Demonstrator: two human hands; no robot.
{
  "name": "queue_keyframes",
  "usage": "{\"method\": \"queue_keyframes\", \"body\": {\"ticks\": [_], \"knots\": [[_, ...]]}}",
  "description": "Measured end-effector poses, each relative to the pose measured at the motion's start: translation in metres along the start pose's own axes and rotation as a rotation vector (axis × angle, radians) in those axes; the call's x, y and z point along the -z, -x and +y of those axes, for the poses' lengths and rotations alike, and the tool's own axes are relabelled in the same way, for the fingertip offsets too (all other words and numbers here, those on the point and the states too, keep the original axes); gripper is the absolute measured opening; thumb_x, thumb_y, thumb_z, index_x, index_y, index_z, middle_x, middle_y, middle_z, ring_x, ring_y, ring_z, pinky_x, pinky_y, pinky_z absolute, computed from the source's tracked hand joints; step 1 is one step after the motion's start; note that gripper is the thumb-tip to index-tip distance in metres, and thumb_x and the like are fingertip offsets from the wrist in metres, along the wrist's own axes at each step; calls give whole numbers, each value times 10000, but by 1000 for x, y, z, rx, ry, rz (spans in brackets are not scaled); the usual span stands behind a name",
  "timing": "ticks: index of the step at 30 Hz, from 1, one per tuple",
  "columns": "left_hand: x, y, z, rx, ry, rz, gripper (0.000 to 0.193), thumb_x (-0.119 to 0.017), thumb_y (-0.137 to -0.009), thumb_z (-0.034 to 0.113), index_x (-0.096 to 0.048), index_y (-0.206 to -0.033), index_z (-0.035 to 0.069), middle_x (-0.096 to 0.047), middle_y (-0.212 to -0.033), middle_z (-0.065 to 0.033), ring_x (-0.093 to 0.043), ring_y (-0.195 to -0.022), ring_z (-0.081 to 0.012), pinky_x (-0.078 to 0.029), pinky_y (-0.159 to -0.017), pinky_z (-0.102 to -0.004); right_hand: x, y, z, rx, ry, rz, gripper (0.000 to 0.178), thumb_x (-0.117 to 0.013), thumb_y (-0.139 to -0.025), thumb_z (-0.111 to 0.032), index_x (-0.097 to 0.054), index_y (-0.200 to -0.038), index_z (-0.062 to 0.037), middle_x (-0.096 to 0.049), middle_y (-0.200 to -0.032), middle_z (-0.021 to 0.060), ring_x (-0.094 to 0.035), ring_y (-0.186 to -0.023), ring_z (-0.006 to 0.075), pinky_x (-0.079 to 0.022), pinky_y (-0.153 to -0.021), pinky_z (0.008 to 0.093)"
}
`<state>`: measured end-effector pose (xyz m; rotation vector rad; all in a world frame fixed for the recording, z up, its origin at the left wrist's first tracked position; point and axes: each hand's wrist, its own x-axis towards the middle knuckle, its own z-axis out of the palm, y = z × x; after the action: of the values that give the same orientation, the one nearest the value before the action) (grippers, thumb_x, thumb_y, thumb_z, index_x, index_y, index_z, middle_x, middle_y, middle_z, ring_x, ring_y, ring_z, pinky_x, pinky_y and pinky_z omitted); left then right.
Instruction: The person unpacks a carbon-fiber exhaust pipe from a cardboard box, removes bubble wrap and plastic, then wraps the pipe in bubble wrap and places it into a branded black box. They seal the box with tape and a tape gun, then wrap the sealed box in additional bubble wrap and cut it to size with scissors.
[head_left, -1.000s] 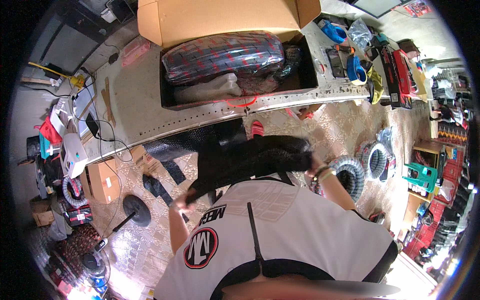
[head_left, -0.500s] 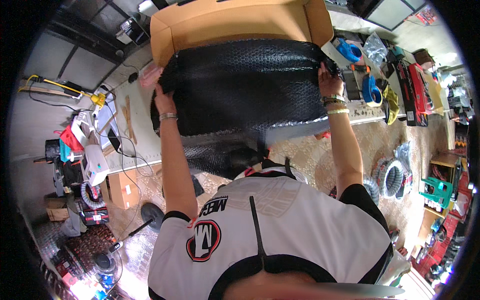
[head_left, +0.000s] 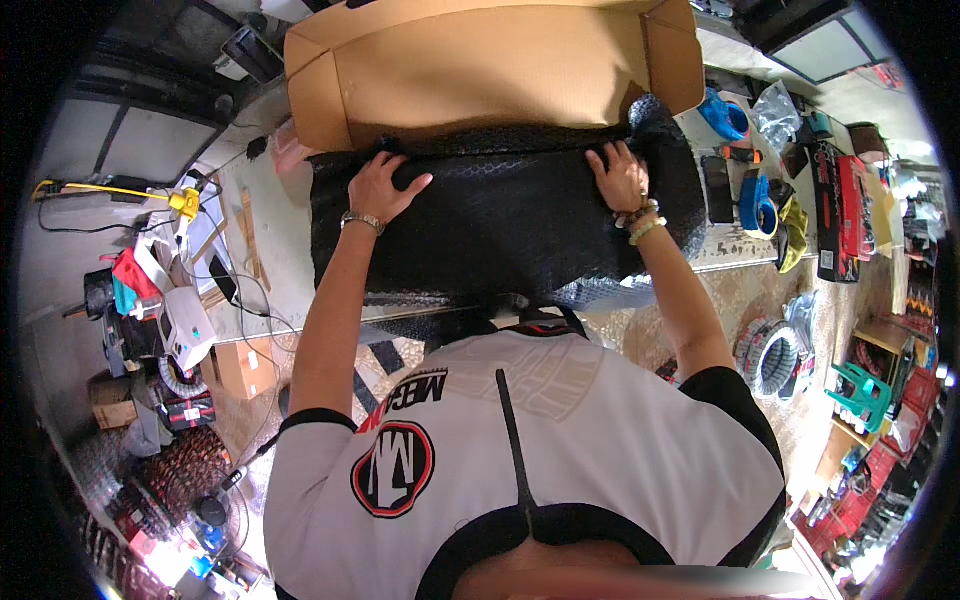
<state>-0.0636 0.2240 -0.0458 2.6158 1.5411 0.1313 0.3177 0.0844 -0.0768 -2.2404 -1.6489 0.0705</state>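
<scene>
A wide sheet of black bubble wrap (head_left: 500,225) covers the front of the table, its near part hanging over the edge. My left hand (head_left: 385,188) rests on its far left part, thumb spread away from the fingers. Toward the right, my right hand (head_left: 622,180) presses on the wrap with its fingers apart, beside a raised, crumpled corner. Right behind the wrap stands an open brown cardboard box (head_left: 490,80). Whatever lies beneath the wrap is hidden.
On the table's right are rolls of blue tape (head_left: 757,205), a clear plastic bag (head_left: 775,115) and a long red-and-black box (head_left: 845,215). Wood strips (head_left: 252,240) and cables lie at left. A green stool (head_left: 860,397) stands on the floor at right.
Both hands have moved inward from the sheet's side edges onto its top. The wrap has come down lower, showing more of the box's inside.
</scene>
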Motion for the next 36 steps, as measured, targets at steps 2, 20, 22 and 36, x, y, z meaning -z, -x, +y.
{"method": "queue_keyframes", "body": {"ticks": [2, 20, 22, 36], "knots": [[-1, -6, -3, 12, 0, -22, 774, -506, -746, 761, -665, -1146, 118, -588, -1237, -163, -580, -1106, -326, -469, -936, -415, 1, -5, -1, -82, 83, -88, 604, -421, -915, -575, -610, -1110, -35, -586, -1151, 194, -567, -1078, 366, -367, -975, 558], [11, 14, 9, -27, -26, 129, 740, -574, -787, 644, -583, -1166, 8, -605, -1118, -229, -583, -1073, -383, -464, -946, -441, -10, -15, -11, -368, 150, -244, 711, -344, -877, -680, -574, -1257, -125, -496, -1284, 296, -462, -1238, 404, -301, -1038, 580], [22, 4, 5, 50, 12, -131, 825, -526, -767, 719, -594, -1166, -1, -624, -1090, -241, -600, -1049, -392, -474, -924, -447, -3, -31, -9, -363, 181, -443, 758, -315, -868, -697, -523, -1314, -121, -503, -1304, 268, -475, -1241, 385, -296, -1045, 569], [10, -38, -1, 149, 30, -528, 921, -392, -768, 804, -666, -1035, -34, -627, -1103, -241, -616, -1016, -364, -470, -884, -446, -2, -52, -6, -313, 220, -520, 830, -275, -882, -712, -686, -1036, -8, -658, -1028, 244, -623, -1026, 388, -461, -912, 461]]}}
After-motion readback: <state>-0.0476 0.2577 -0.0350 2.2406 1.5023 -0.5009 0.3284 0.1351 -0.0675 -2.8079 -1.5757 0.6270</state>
